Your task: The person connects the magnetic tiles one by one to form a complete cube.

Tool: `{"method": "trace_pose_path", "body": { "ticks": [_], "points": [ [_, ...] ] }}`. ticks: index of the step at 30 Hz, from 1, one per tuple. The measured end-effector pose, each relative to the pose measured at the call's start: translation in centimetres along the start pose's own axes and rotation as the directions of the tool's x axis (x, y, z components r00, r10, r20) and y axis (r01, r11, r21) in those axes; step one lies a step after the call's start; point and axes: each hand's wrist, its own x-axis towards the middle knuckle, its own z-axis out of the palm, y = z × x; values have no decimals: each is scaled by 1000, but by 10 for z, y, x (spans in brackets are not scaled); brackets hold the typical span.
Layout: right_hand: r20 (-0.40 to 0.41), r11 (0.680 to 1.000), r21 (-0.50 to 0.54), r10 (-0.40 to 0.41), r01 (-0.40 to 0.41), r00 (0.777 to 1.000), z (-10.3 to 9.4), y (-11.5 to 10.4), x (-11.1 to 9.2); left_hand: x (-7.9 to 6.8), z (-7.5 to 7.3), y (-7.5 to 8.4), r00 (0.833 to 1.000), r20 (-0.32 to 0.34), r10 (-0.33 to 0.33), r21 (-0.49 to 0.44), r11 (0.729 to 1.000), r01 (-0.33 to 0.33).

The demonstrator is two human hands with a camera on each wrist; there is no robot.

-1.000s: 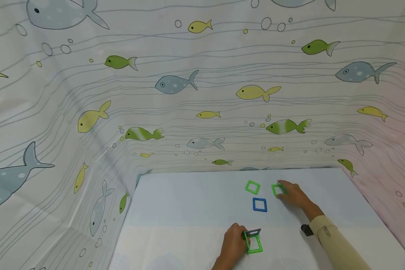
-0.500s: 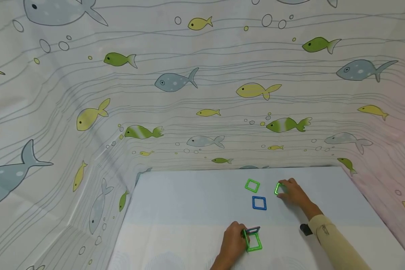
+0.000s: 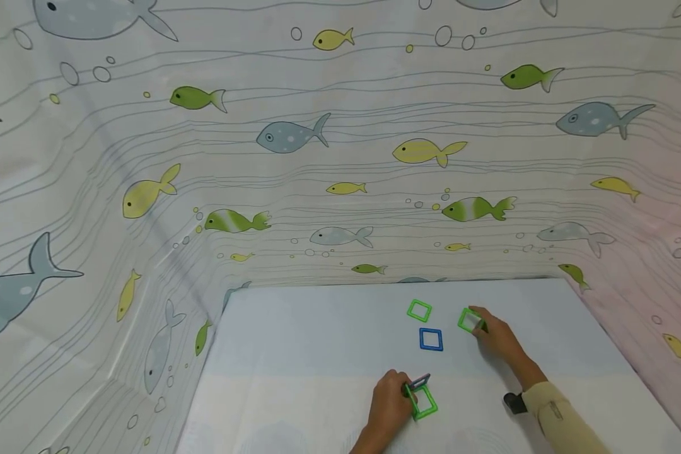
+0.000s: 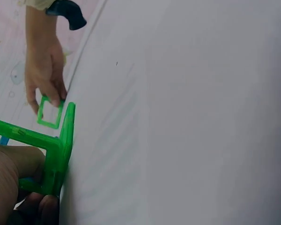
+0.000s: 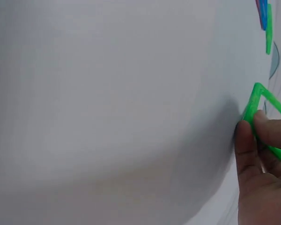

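Observation:
My left hand [image 3: 387, 403] grips a small structure of square open-frame tiles near the front of the table. One green square frame [image 3: 433, 398] faces outward there, joined to another green one and a dark reddish-blue frame [image 3: 421, 381] that sticks up at the back. Close up in the left wrist view, green bars [image 4: 61, 152] meet at a corner by my fingers. Farther back on the right, my right hand [image 3: 500, 339] pinches a single green square frame [image 5: 252, 105] between thumb and fingers. Part of that frame is hidden behind the fingers.
A loose green square frame [image 3: 411, 310] and a blue square frame [image 3: 430, 349] lie on the white table [image 3: 295, 340], left of my right hand. A fish-patterned sheet [image 3: 295, 189] rises behind and beside the table. Something black [image 3: 514, 403] sits at my right cuff.
The green square in my right hand has turned, and more of it shows now. My left hand has tilted its structure slightly. The loose frames stay in place on the table.

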Motion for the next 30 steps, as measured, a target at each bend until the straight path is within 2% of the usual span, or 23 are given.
{"method": "trace_pose_path", "body": {
  "ticks": [5,10,20,26,30],
  "points": [
    [-126,996,90,-1,13,992,6,5,-24,-1,3,-1,1000,-16,4,-20,1000,-4],
    [-221,983,185,62,-21,973,21,-4,-49,0,6,-2,999,-34,4,-39,999,-5],
    [-177,959,263,154,-104,972,45,-41,-98,0,5,1,999,-47,-2,-24,1000,1],
    [-216,968,248,100,-44,971,59,-62,-117,1,4,3,997,-76,22,20,1000,-20],
    [-213,976,216,59,-12,975,67,-70,-126,1,6,2,996,-83,22,27,999,-20]
  ]
}}
